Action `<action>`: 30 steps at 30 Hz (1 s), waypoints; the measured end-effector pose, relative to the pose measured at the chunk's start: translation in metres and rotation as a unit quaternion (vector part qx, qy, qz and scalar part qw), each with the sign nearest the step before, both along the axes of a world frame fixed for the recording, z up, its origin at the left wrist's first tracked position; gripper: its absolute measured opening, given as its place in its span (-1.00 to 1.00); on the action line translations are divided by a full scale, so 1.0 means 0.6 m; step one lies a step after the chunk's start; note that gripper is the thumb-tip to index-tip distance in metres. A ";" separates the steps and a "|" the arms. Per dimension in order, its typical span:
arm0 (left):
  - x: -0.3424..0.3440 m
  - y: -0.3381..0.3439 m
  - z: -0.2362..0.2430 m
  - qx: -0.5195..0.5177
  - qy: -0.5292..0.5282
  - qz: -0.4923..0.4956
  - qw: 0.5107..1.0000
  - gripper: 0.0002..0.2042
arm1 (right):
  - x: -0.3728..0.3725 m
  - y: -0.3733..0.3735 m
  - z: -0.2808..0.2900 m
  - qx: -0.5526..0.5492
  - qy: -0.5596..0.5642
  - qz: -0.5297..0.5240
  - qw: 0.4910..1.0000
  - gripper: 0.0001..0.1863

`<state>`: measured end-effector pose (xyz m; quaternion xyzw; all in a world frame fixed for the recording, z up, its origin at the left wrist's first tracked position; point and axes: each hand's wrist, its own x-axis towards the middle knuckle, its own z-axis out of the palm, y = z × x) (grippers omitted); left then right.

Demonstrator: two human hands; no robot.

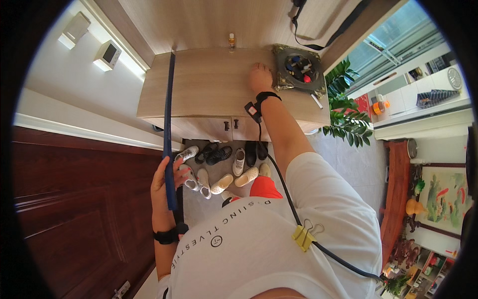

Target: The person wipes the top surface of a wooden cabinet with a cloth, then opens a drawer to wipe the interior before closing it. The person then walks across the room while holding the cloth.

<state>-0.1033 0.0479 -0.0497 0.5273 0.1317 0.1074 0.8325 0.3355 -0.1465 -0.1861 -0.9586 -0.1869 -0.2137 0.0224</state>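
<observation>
My left hand [167, 177] grips a long, narrow dark blue strip [169, 129] near its lower end; the strip extends upward across the left part of the wooden cabinet top [199, 84]. My right hand [260, 76] is on that top, fingers bent and mostly hidden, so I cannot tell if it holds anything. Just right of it sits a square ornate tray [283, 84] with small coloured objects inside and a thin white item [316, 100] near its corner. A small amber bottle [231, 42] stands at the back.
Several shoes [221, 182] lie on the tiled floor below the cabinet. A dark wooden door [74, 204] is at my left, a wall-mounted control [107, 55] above it. A leafy plant [343, 119], window and wooden bench [396, 184] are at right. A black strap [343, 30] hangs above.
</observation>
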 end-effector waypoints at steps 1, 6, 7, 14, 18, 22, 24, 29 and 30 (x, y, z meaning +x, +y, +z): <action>-0.002 0.003 0.005 -0.030 0.021 -0.006 0.999 -0.51 | 0.019 0.002 0.003 0.004 0.022 -0.006 1.000 -0.65; 0.008 -0.002 0.027 -0.115 0.051 -0.044 0.991 -0.43 | 0.108 0.029 -0.002 0.051 0.079 -0.029 0.995 -0.63; 0.009 -0.013 0.031 -0.077 0.104 -0.008 0.992 -0.37 | 0.121 0.040 -0.008 0.064 0.067 -0.033 0.995 -0.62; 0.028 -0.045 0.017 -0.072 0.177 0.052 0.980 -0.29 | 0.163 0.057 -0.032 0.055 0.065 -0.002 0.996 -0.64; 0.044 -0.065 0.006 -0.088 0.200 0.050 0.975 -0.43 | 0.074 0.065 -0.016 0.101 0.052 0.221 0.969 -0.60; 0.058 -0.083 0.005 -0.087 0.209 0.056 0.972 -0.51 | -0.081 0.042 -0.009 0.079 0.175 0.375 0.907 -0.50; 0.061 -0.082 0.007 -0.090 0.193 0.046 0.976 -0.52 | -0.125 0.002 -0.005 0.086 0.195 0.447 0.869 -0.43; 0.055 -0.084 0.005 -0.070 0.231 0.066 0.968 -0.50 | -0.049 -0.055 0.014 0.108 0.134 0.262 0.950 -0.54; 0.056 -0.086 0.004 -0.063 0.235 0.068 0.967 -0.49 | -0.025 -0.038 0.016 0.101 0.139 0.201 0.964 -0.55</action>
